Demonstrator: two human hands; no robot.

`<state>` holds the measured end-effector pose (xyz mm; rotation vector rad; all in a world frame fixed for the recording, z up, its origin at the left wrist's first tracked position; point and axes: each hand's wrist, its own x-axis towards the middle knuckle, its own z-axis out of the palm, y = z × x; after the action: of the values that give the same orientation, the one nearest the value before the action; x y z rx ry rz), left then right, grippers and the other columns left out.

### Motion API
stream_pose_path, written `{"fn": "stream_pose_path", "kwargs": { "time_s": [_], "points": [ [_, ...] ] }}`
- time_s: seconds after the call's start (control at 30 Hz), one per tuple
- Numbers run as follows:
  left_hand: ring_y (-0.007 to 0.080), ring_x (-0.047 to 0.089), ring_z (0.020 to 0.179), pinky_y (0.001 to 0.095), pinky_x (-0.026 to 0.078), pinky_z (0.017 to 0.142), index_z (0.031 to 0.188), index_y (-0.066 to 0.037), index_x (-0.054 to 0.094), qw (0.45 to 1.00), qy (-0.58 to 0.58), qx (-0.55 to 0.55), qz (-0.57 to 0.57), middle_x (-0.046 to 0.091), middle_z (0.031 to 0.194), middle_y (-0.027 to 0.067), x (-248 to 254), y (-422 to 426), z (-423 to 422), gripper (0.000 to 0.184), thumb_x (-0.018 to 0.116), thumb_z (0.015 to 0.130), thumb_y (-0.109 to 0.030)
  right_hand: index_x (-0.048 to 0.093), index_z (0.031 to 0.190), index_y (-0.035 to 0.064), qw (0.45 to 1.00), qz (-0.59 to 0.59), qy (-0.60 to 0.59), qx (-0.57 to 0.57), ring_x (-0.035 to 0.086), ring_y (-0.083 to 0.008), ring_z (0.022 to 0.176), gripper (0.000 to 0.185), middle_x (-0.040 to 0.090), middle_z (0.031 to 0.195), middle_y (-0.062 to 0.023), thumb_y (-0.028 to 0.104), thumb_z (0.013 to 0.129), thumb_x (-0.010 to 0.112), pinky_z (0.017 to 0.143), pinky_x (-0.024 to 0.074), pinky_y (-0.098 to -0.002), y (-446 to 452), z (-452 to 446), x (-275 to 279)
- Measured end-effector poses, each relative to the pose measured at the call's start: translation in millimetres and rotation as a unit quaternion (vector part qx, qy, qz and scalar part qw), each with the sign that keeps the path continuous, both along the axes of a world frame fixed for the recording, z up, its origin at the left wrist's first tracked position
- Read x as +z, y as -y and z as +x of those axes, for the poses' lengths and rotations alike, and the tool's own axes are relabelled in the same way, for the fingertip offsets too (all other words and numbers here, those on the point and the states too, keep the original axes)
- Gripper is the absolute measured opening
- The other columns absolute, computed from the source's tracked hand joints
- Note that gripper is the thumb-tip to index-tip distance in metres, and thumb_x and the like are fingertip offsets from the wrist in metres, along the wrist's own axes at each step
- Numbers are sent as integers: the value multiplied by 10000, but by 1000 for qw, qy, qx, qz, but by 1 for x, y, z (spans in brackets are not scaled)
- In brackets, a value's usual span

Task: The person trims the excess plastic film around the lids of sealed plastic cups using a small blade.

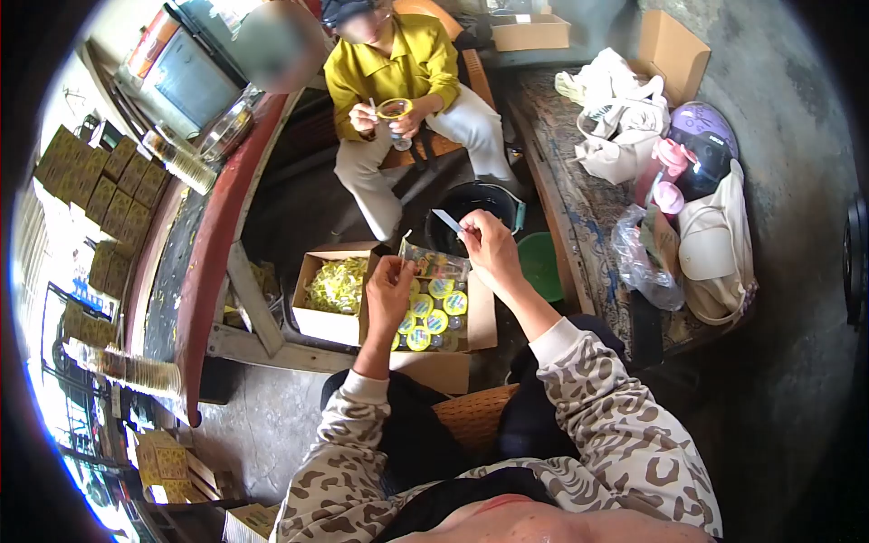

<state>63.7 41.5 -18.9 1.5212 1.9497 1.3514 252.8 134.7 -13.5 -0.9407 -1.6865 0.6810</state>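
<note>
My left hand (389,288) is closed in a pinch over the left side of an open cardboard box. A thin pale strip (405,244) sticks up from its fingertips. Beside those fingers is a clear printed plastic piece (441,263); I cannot tell whether it is held or rests on the box. My right hand (491,242), raised above the box's right side, pinches a small flat whitish-blue strip (447,220). Below both hands, the cardboard box (482,319) contains several jars with round yellow-rimmed lids (436,321).
A carton of yellow shreds (337,288) adjoins the jar box. Behind are a black bucket (443,201) and a green basin (541,262). Opposite sits a person in a yellow top (391,68), holding a yellow-rimmed container. Bags and a purple helmet (704,127) lie on the right bench; a red-edged counter (213,235) runs left.
</note>
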Motion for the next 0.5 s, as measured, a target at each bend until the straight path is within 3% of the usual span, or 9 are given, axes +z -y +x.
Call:
{"fn": "stream_pose_path", "kwargs": {
  "time_s": [0.03, 0.13, 0.17, 0.23, 0.27, 0.4, 0.5],
  "points": [
    [92, 621, 714, 269, 484, 639, 993, 10, 653, 997, 66, -2, 27, 704, 803, 75, 2, 8, 5, 188, 690, 917, -157, 561, 939, 77, 1000, 2, -2, 4, 621, -305, 818, 165, 591, 836, -102, 28, 836, 681, 709, 491, -435, 5, -4, -2],
    [116, 662, 768, 280, 522, 702, 1150, 17, 683, 997, 63, 14, 36, 724, 869, 105, -1, 27, 11, 273, 697, 905, -104, 583, 969, 72, 998, 61, 5, 24, 612, -307, 811, 177, 588, 855, -98, -10, 838, 670, 713, 502, -420, 21, -15, -5],
    [161, 679, 792, 307, 532, 725, 1121, 10, 702, 996, 62, 18, 63, 726, 918, 129, -4, 30, 14, 255, 708, 890, -96, 583, 969, 72, 998, 60, 7, 28, 612, -307, 811, 177, 588, 855, -98, -10, 838, 670, 713, 502, -420, 26, -18, -4],
    [119, 633, 797, 263, 497, 735, 1148, -3, 709, 998, -52, -1, 45, 705, 906, 103, 4, 35, 13, 275, 713, 892, -102, 612, 977, 70, 995, 84, 29, 54, 611, -296, 804, 187, 581, 861, -96, -15, 826, 682, 693, 509, -406, 36, -22, 1],
    [178, 660, 842, 292, 507, 775, 1094, -5, 730, 998, -66, 10, 23, 711, 936, 121, 12, 37, 17, 235, 716, 876, -91, 631, 970, 69, 994, 92, 31, 51, 613, -287, 792, 183, 569, 859, -89, -18, 819, 689, 668, 512, -395, 40, -24, 2],
    [278, 658, 905, 360, 510, 815, 1080, -13, 735, 991, -109, 5, 71, 716, 983, 149, 15, 35, 14, 227, 707, 866, -83, 634, 968, 78, 991, 117, 57, 43, 605, -278, 796, 187, 556, 843, -80, -20, 818, 687, 663, 511, -392, 48, -27, 0],
    [277, 655, 920, 360, 508, 827, 1056, -11, 738, 991, -119, 10, 64, 716, 985, 143, 17, 35, 12, 204, 704, 863, -68, 636, 962, 77, 987, 135, 82, 27, 604, -278, 804, 184, 554, 839, -80, -21, 815, 686, 664, 512, -394, 48, -27, -3]
  ]
}}
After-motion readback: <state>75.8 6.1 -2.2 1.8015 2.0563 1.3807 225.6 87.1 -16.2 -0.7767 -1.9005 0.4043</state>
